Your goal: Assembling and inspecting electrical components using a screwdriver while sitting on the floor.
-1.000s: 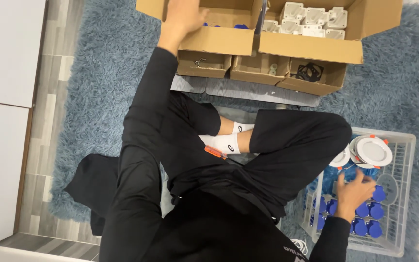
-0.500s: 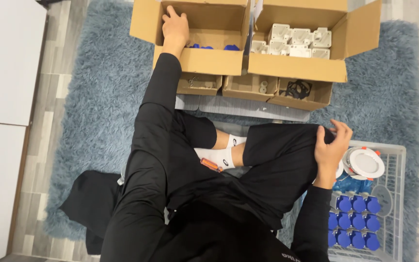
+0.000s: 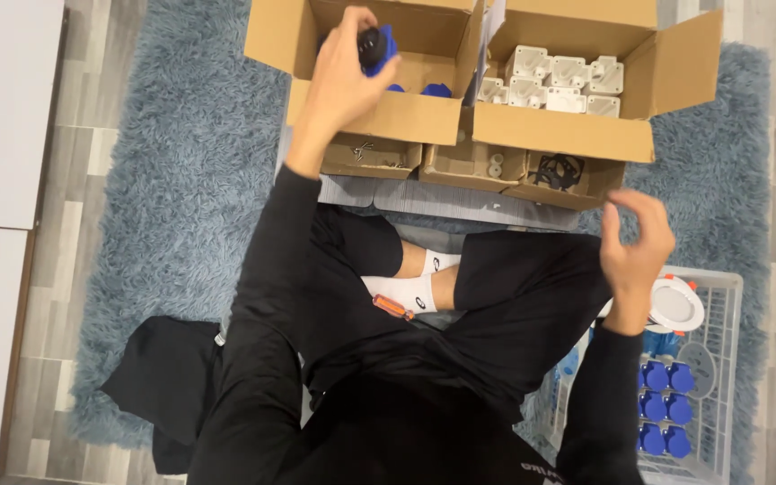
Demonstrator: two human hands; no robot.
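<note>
Overall, the person sits cross-legged on a shaggy blue rug [image 3: 181, 180], facing open cardboard boxes, with a white basket [image 3: 720, 377] at their right side. Of the two large boxes, the left box [image 3: 379, 63] holds blue parts and the right box [image 3: 577, 81] holds white moulded parts [image 3: 559, 76]; small trays [image 3: 469, 166] lie just in front of them. The left hand [image 3: 343, 76] is closed round a blue plug [image 3: 377, 47], held above the left box's front wall. In my judgement the part is being lifted out; a good lift keeps the grip on the body, clears the cardboard wall before drawing back, and avoids knocking the parts left inside. The right hand [image 3: 635, 242] is raised over the right knee, fingers loosely curled, holding nothing, with the basket just beyond it. The plug is a short blue piece with a round black end facing the camera; finer detail cannot be made out. The basket carries rows of blue caps [image 3: 662, 404] and a white round fitting [image 3: 674, 305]. A small orange tool [image 3: 392, 307] lies by the white socks.
</note>
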